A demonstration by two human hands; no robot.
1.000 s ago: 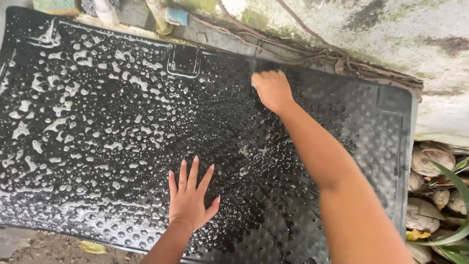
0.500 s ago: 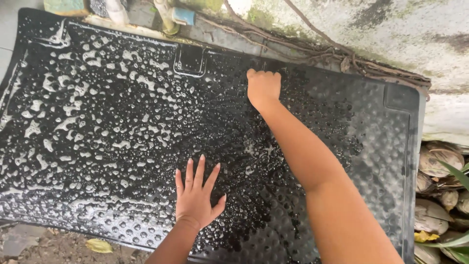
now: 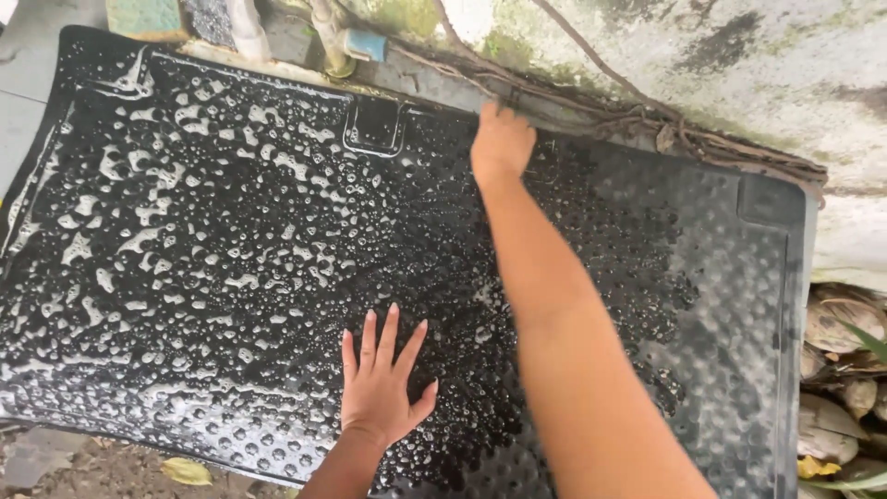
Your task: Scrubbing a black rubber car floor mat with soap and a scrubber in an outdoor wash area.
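Observation:
A large black rubber mat with a bumpy surface lies flat, covered in water drops and foam. My left hand presses flat on its near part, fingers spread, holding nothing. My right arm stretches across the mat, and my right hand is at the mat's far edge, next to a square moulded patch. Its fingers curl over that edge. The right side of the mat has fewer drops.
A mossy, stained wall with thin roots along its foot runs behind the mat. Pipes and a blue fitting stand at the far edge. Coconut husks lie to the right. Bare soil and a yellow leaf are at the near left.
My right hand has slid from the middle of the mat up to its far edge. My left hand stays flat in about the same spot.

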